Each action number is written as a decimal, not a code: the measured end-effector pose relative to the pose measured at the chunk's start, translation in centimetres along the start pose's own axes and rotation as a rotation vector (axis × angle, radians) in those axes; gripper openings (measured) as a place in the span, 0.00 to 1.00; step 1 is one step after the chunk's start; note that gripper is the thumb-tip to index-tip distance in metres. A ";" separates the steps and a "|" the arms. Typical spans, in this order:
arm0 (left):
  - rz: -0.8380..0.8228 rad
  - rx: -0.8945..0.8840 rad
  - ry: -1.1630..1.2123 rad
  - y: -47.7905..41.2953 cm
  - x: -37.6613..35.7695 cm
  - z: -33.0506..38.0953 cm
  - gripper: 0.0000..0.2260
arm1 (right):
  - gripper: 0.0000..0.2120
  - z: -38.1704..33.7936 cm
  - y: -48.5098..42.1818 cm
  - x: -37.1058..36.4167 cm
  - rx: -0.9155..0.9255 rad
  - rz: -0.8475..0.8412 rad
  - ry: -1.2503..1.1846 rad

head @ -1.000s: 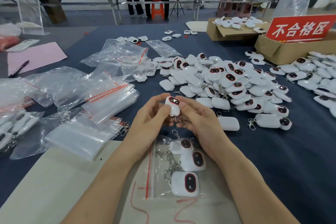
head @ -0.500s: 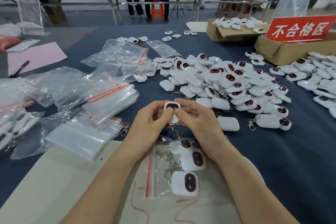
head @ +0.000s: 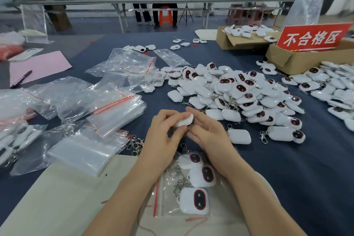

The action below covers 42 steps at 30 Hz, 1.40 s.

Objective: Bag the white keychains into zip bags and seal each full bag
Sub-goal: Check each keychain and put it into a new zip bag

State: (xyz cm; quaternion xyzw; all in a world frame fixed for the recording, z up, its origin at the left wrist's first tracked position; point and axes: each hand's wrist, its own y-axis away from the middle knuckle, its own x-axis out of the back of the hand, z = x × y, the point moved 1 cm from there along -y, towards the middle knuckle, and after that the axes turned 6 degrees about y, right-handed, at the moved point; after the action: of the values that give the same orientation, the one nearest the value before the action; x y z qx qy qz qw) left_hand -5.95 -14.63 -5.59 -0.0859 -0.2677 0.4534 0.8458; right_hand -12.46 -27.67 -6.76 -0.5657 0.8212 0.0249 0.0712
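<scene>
My left hand and my right hand meet over the table's middle and together hold one white keychain, turned edge-on so its white side faces up. Its metal clip dangles below the hands. Just beneath my wrists lies a clear zip bag with a red seal line, holding three white keychains with dark red-ringed faces. A large pile of loose white keychains spreads out beyond my right hand.
Stacks of clear zip bags and filled bags cover the left side. Cardboard boxes with a red sign stand at the back right, with more keychains beside them. A pink sheet and a pen lie far left. Two people are at a distant table.
The keychain in my hands has been rotated: its dark face pointed toward me before, and now its white edge shows. Both hands stayed in the same spot.
</scene>
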 end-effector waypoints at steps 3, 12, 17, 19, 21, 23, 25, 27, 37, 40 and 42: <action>0.012 -0.063 -0.060 0.0 0.0 -0.2 0.17 | 0.23 -0.2 0.1 0.1 0.024 -0.018 0.026; 0.162 -0.075 0.109 -0.1 0.4 -0.2 0.10 | 0.04 -0.5 0.5 -0.1 0.160 0.001 -0.079; 0.166 -0.083 0.106 -0.1 0.4 0.1 0.12 | 0.04 -0.9 0.6 -0.2 0.181 0.015 -0.063; 0.166 -0.056 0.111 0.0 0.5 0.4 0.09 | 0.06 -1.2 0.7 -0.3 0.186 0.041 -0.016; 0.153 -0.030 0.101 0.3 0.6 0.7 0.05 | 0.12 -1.5 0.9 -0.4 0.195 0.071 0.080; 0.171 0.023 0.169 0.8 1.1 1.3 0.04 | 0.14 -1.9 1.2 -0.6 0.212 0.100 0.156; 0.250 0.129 0.306 1.2 2.4 2.0 0.06 | 0.10 -2.4 1.5 -0.6 0.229 0.140 0.188; 0.297 0.235 0.304 2.0 4.7 2.1 0.09 | 0.08 -3.0 1.9 -0.8 0.253 0.124 0.240; 0.078 0.559 0.291 8.7 7.9 2.2 0.06 | 0.17 -2.3 2.8 -3.7 0.107 -0.292 1.093; 0.044 0.542 0.272 8.8 7.3 2.7 0.05 | 0.17 -2.3 3.1 -3.5 0.110 -0.266 1.044; 0.024 0.552 0.277 8.7 7.0 3.0 0.05 | 0.18 -2.3 3.2 -3.6 0.147 -0.268 1.020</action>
State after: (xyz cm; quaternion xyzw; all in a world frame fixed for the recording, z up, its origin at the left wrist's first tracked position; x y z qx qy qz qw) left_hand -10.71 -4.21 -3.87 0.0831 -0.0158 0.5031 0.8601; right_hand -14.41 -23.46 -4.10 -0.5993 0.6717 -0.3204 -0.2951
